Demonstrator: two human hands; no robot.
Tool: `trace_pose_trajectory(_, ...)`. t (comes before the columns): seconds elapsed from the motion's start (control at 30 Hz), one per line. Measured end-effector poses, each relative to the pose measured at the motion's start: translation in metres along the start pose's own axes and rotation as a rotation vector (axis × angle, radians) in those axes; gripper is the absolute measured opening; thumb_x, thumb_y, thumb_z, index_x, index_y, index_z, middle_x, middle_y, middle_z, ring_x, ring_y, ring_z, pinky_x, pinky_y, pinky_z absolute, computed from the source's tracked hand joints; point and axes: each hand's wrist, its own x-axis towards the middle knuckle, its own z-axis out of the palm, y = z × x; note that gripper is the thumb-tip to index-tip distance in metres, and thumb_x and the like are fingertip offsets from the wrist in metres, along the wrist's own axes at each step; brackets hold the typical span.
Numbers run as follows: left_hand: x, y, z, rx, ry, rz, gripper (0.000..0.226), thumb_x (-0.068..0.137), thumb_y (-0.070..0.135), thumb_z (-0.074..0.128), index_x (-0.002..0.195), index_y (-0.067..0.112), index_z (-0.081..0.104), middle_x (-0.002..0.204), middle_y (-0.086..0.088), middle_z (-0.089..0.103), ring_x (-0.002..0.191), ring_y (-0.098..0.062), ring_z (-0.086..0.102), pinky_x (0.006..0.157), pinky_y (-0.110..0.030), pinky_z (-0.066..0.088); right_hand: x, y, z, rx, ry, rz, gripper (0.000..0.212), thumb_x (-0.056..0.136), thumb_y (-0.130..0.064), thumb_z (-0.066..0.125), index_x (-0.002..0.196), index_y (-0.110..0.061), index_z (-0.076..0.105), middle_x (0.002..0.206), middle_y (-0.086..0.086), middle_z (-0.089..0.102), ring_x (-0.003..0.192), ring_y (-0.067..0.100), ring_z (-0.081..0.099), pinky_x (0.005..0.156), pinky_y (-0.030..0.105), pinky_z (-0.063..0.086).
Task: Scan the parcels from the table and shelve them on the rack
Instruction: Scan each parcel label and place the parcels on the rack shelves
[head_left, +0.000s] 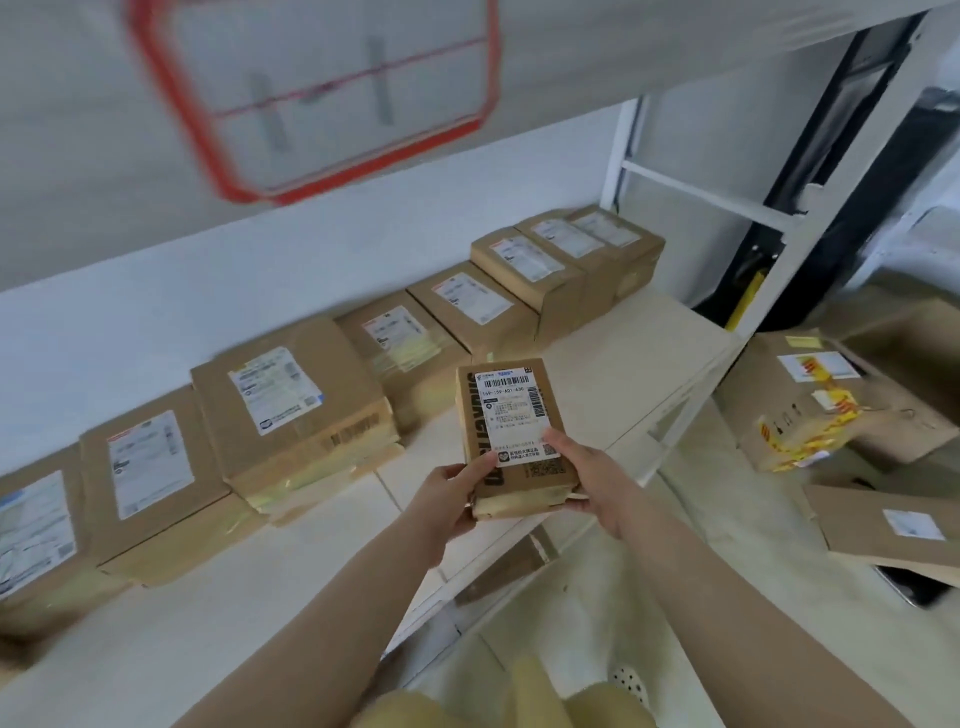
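I hold one small parcel (514, 436) in both hands above the front edge of the rack shelf (613, 374), its white barcode label facing up. My left hand (447, 499) grips the near left corner, thumb on top and fingers curled beneath. My right hand (587, 478) grips the near right corner, thumb pressed on the label's lower edge. The two hands sit close together, both clamped on the parcel, which is clear of the shelf surface.

Along the back of the shelf, against the pale wall (260, 291), a row of brown boxes (291, 405) lies flat with labels up, running from the far left to the white upright (618, 171) at the right end. Some of them are stacked two high.

To the right of the rack, lower down, a box with yellow-and-red tape (810, 410) sits near another brown box (888, 530). Above, a red-framed panel (322, 98) shows blurred on a pale surface overhead.
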Motion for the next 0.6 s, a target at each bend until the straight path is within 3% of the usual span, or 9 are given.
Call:
trace_pose_trajectory(0.2, 0.049, 0.028, 0.103, -0.083, 0.025, -0.058, 0.054, 0.089, 0.049, 0.071, 0.126, 0.011, 0.061, 0.113, -0.008, 0.072, 0.101, -0.028, 0.069, 0.092, -0.037, 0.055, 0.048, -0.022, -0.103, -0.027, -0.019, 0.008, 0.043, 0.091, -0.055, 0.061, 0.108, -0.017, 0.070, 0.097, 0.000, 0.077, 0.096, 0.019, 0.069, 0.077, 0.033, 0.053)
trace_pose_trajectory(0.37, 0.076, 0.054, 0.183, -0.194, 0.005, -0.091, 0.044, 0.093, 0.037, 0.070, 0.123, 0.005, 0.062, 0.110, -0.011, 0.074, 0.092, -0.024, 0.071, 0.069, -0.027, 0.061, 0.076, -0.043, -0.185, -0.047, -0.017, 0.018, 0.039, 0.091, -0.053, 0.063, 0.108, -0.019, 0.070, 0.100, -0.001, 0.076, 0.096, 0.017, 0.067, 0.077, 0.032, 0.053)
trace_pose_trajectory(0.47, 0.096, 0.059, 0.216, -0.161, 0.009, -0.100, 0.052, 0.090, 0.045, 0.072, 0.127, 0.010, 0.062, 0.113, -0.009, 0.074, 0.095, -0.025, 0.069, 0.086, -0.033, 0.056, 0.093, -0.054, -0.221, -0.061, -0.028, 0.031, 0.038, 0.090, -0.053, 0.063, 0.108, -0.020, 0.069, 0.102, 0.000, 0.076, 0.097, 0.017, 0.068, 0.075, 0.032, 0.052)
trace_pose_trajectory(0.6, 0.119, 0.072, 0.242, -0.118, -0.010, -0.096, 0.063, 0.082, 0.058, 0.075, 0.127, 0.016, 0.063, 0.119, -0.010, 0.071, 0.093, -0.026, 0.066, 0.080, -0.033, 0.054, 0.113, -0.067, -0.252, -0.062, -0.035, 0.063, 0.042, 0.089, -0.055, 0.064, 0.110, -0.019, 0.071, 0.099, 0.000, 0.078, 0.100, 0.020, 0.069, 0.088, 0.038, 0.054)
